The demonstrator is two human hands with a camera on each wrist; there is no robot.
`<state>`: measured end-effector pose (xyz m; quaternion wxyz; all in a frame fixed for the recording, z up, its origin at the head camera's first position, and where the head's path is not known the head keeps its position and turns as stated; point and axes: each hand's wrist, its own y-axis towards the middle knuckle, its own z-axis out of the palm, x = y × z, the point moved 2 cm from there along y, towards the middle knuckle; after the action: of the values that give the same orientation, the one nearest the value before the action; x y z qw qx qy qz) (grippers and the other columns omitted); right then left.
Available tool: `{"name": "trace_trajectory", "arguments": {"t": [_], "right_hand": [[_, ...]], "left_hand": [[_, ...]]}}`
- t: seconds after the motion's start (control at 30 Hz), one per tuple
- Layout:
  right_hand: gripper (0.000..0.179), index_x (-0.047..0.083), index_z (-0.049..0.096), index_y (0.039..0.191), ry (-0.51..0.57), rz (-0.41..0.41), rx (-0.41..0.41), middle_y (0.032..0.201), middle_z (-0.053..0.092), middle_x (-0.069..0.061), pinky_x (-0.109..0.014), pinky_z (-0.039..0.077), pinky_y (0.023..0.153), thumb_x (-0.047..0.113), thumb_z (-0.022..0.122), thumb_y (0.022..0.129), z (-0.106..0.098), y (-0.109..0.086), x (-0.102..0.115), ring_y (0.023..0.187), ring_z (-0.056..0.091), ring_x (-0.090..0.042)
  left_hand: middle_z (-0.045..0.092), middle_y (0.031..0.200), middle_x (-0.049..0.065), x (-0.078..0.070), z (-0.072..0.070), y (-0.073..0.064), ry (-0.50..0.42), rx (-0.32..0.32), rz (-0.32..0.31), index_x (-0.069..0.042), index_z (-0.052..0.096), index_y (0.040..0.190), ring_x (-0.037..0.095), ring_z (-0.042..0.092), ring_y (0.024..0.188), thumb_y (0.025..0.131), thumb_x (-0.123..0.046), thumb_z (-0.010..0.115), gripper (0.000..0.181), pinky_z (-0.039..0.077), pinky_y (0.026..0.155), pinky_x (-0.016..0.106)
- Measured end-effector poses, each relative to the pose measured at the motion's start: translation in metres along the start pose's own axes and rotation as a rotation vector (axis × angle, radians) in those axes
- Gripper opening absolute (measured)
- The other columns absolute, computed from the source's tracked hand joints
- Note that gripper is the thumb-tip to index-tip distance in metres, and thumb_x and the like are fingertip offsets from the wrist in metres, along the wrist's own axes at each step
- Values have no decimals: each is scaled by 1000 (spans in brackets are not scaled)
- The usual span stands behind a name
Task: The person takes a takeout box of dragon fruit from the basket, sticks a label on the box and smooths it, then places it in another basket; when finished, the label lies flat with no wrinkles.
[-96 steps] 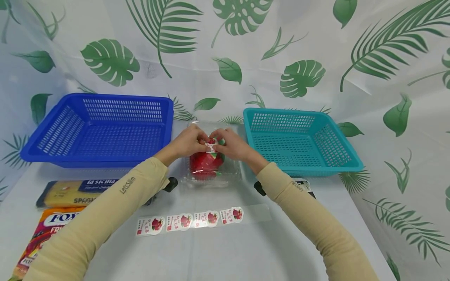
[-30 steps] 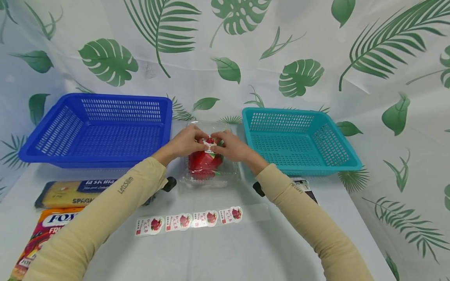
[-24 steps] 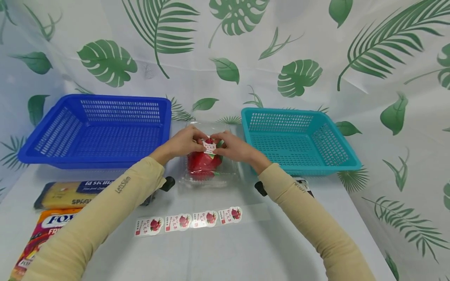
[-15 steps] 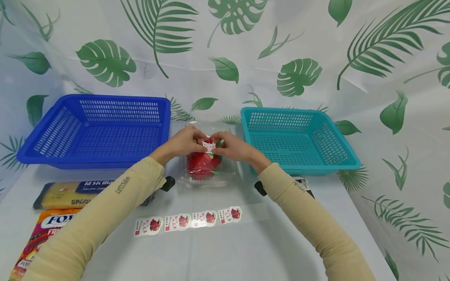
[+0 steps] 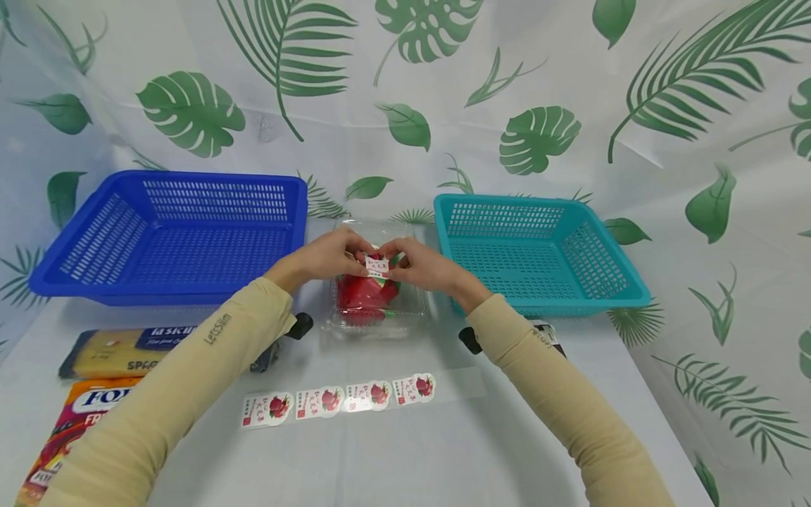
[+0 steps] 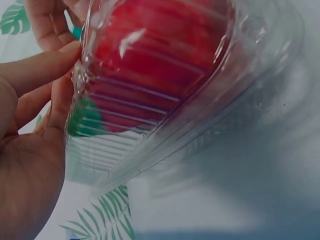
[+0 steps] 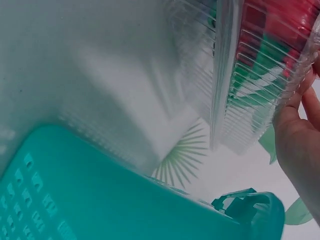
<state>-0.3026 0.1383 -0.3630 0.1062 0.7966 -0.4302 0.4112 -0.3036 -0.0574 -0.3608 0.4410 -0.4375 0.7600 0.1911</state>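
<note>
In the head view a clear plastic clamshell box [image 5: 412, 304] stands on the table between two baskets. Inside lies a large red fruit with green parts [image 5: 364, 294], which looks like a dragon fruit. Over its lid, a small white sticker [image 5: 376, 267] with red print is held between both hands. The left hand [image 5: 329, 253] pinches its left side with thumb and fingers; the right hand [image 5: 421, 266] pinches its right side. The left wrist view has the left hand [image 6: 32, 165] against the box's edge. The right hand [image 7: 300, 145] shows at the edge of the right wrist view.
A strip of several matching stickers [image 5: 338, 401] lies in front. A blue basket [image 5: 180, 292] stands left and a teal basket [image 5: 545, 303] right. A spaghetti pack [image 5: 120, 352] and an orange FOX'S bag [image 5: 76, 422] lie at left. A dark item [image 5: 550, 335] sits partly behind the right sleeve.
The sticker was bent between the fingers; it now looks flatter, with more of its print showing. Both hands stay over the lid with small finger shifts. The left forearm has moved slightly left.
</note>
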Motion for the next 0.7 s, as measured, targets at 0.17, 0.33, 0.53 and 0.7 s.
{"name": "trace_trajectory", "arguments": {"t": [0.17, 0.33, 0.53, 0.7], "right_hand": [[41, 2, 49, 134, -25, -25, -15, 120, 54, -12, -31, 53, 81, 13, 62, 97, 1, 3, 1, 94, 61, -24], [41, 0, 50, 131, -52, -35, -39, 114, 56, -13, -31, 54, 80, 16, 64, 96, 1, 5, 3, 92, 62, -25], [42, 0, 49, 136, -53, 4, -25, 120, 54, -13, -32, 53, 83, 10, 62, 97, 1, 1, 5, 96, 61, -25], [43, 1, 48, 138, -42, 18, -13, 124, 54, -13, -32, 52, 83, 9, 59, 98, 0, 0, 5, 97, 61, -25]], "left_hand": [[59, 86, 8, -1, 1, 1, 44, -19, 24, 3, 66, 120, 20, 54, 80, 87, -4, 72, 34, 46, 69, 27], [54, 96, 11, -3, 4, 2, 100, -68, 19, 1, 68, 117, 21, 50, 87, 87, -10, 74, 33, 45, 69, 29], [58, 94, 12, -3, 3, 1, 62, -28, 29, 5, 66, 119, 22, 53, 85, 87, -3, 71, 34, 47, 70, 28], [60, 89, 11, 0, 0, 1, 12, 27, 46, 8, 63, 122, 21, 55, 82, 87, 2, 69, 37, 48, 69, 25]]}}
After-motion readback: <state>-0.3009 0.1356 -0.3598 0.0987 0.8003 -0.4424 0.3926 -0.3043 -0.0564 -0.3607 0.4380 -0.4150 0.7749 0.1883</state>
